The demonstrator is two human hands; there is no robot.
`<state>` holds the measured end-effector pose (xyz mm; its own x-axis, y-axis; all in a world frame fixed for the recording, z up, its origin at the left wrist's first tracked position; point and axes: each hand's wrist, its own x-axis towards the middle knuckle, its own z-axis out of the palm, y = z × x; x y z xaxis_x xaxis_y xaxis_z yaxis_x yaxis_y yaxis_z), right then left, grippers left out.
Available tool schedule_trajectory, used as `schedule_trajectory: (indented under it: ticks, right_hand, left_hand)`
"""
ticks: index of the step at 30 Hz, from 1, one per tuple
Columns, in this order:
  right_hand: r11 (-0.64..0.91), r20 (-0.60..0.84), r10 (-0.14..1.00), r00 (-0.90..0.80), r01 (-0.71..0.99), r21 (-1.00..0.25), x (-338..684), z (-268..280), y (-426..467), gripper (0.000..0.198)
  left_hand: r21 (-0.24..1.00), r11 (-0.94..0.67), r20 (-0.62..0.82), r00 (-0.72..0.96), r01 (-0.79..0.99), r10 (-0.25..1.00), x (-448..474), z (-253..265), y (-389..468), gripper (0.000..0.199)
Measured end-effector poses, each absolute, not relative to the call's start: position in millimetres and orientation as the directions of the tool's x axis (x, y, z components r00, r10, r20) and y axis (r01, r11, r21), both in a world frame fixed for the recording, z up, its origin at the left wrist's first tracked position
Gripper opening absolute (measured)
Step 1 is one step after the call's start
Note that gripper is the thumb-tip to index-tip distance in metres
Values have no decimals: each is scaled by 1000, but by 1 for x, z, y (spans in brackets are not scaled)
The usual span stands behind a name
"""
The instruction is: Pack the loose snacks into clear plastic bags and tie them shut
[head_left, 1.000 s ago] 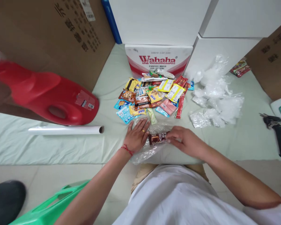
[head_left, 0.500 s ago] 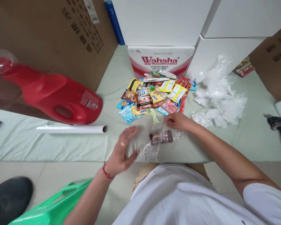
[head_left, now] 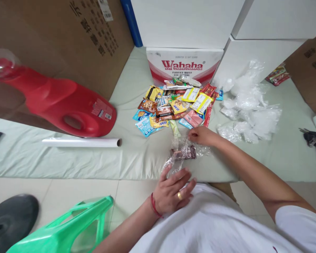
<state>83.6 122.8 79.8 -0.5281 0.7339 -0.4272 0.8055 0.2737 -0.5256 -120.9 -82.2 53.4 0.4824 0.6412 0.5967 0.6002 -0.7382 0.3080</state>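
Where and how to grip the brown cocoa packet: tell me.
Likely best from above, pinching the right half of the brown cocoa packet by its long edges: it lies flat, lengthwise left to right, clear plastic covering its left part.

We see a brown packet (head_left: 190, 153) in slightly shiny wrapping, thin, crinkled, glossy clear plastic film (head_left: 203, 150), a wrinkled matt cloth (head_left: 139, 154), a smooth red plastic jug (head_left: 48, 100), a matt cardboard box (head_left: 52, 45) and a gleaming metal ring (head_left: 179, 195).
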Motion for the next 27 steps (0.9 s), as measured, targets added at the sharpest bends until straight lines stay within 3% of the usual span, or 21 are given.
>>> schedule_trajectory:
  ticks: [3,6,9,12,16,20,23,27]
  right_hand:
    - [283,-412,729,-546,789,-546,84,78,122,24]
    - [270,-404,732,-549,778,-567,85,77,122,23]
    - [251,-407,731,-548,770,-586,86,76,124,23]
    - [243,-406,732,-547,766,-595,86,75,126,22]
    - [235,-418,737,-532,780,-580,83,74,129,22]
    - [250,-424,731,-535,788,-563,83,76,129,24]
    - [255,-422,732,-535,789,-558,83,77,129,25]
    - [236,-412,743,-528,782,-576,86,74,129,24]
  left_hand:
    - [389,-645,489,446,658,750,-114,56,-61,50]
    - [449,-422,373,263,788,890,-128,57,-37,46]
    - [440,-196,273,78,876,959,-154,55,-21,37]
    - [389,-103,201,24,916,979,-182,51,-16,30]
    - [280,-195,247,125,940,961,-203,44,-24,39]
    - [216,-463,371,366,860,853,-205,44,-43,50]
    - [277,-573,317,489,771,813,-203,44,-53,50]
    - [301,-535,231,484,790,844,-203,36,-54,55]
